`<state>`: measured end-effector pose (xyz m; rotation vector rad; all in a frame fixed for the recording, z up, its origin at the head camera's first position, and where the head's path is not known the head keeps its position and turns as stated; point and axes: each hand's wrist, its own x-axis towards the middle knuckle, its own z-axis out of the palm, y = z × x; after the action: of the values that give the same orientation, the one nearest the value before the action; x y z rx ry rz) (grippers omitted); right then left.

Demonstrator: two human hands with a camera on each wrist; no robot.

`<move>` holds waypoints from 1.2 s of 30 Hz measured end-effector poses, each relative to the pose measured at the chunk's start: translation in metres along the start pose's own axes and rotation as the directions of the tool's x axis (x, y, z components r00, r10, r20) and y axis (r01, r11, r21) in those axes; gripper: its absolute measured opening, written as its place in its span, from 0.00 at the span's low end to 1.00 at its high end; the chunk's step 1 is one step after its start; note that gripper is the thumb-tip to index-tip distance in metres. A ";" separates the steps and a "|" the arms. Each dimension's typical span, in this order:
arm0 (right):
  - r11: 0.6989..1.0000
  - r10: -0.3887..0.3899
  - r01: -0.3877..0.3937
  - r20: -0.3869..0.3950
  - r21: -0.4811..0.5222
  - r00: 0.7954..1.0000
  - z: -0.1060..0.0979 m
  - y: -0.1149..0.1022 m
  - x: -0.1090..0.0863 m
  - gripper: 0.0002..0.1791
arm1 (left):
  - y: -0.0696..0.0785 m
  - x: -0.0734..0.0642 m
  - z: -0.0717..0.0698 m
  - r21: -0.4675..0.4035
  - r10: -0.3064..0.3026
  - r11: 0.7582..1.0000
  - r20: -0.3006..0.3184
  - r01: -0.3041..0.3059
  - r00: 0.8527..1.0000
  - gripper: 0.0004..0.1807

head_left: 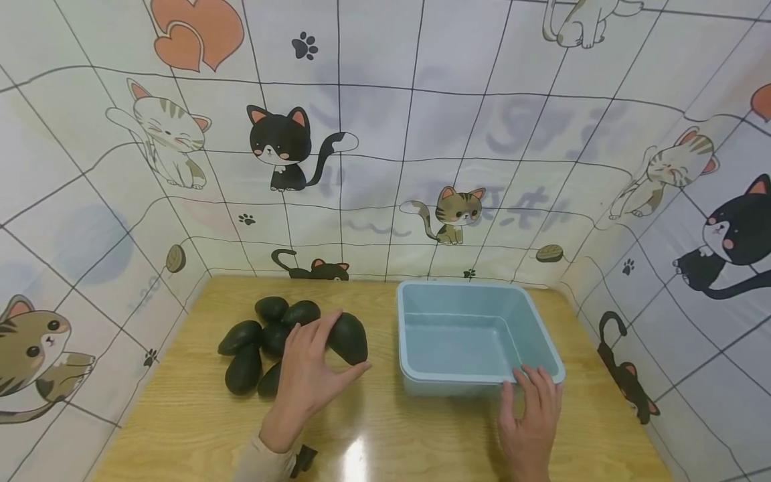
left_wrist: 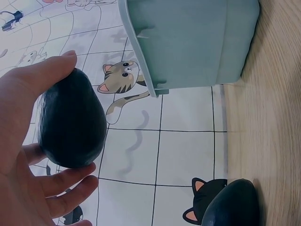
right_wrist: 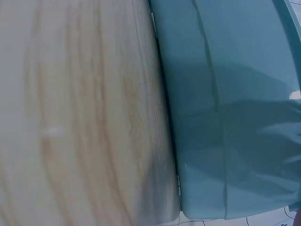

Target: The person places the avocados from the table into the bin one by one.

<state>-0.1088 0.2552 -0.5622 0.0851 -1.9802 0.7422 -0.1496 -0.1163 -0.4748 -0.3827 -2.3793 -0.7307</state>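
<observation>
Dk-green pear-shaped avocado (head_left: 348, 339) in L grip (head_left: 310, 368); loose dk-green avocados (head_left: 243, 371) just beside it. Pale-blue rect. plastic bin (head_left: 458, 379) at R grip (head_left: 531, 415). Yellowish-tan wood-grain table (head_left: 421, 432) below both grips. Beyond them, white backdrop sheet (head_left: 376, 127) w/ blk grid (head_left: 340, 85), blk-&-wht cats (head_left: 281, 137), brn-striped tabbies (head_left: 459, 209), orange hearts (head_left: 211, 30), blk paw prints (head_left: 304, 47).

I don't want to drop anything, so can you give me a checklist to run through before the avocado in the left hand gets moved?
1. Left hand has thumb and fingers around the avocado: ok.
2. Avocado lifted off the table: ok.
3. Tub upright, open side up: ok.
4. Avocado above the tub: not ok, it's off to the tub's left.
5. Right hand at the tub's near rim: ok.
6. Right hand gripping that rim firmly: cannot tell.
</observation>
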 end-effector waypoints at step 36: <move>1.000 -0.003 0.003 -0.018 -0.006 1.000 0.002 0.005 -0.001 0.17 | 0.021 0.009 0.015 -0.072 0.013 0.997 0.012 -0.012 1.000 0.57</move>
<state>-0.1118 0.2579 -0.5662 0.0773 -1.9650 0.7325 -0.1544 -0.0903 -0.4703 -0.4328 -2.3651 -0.8127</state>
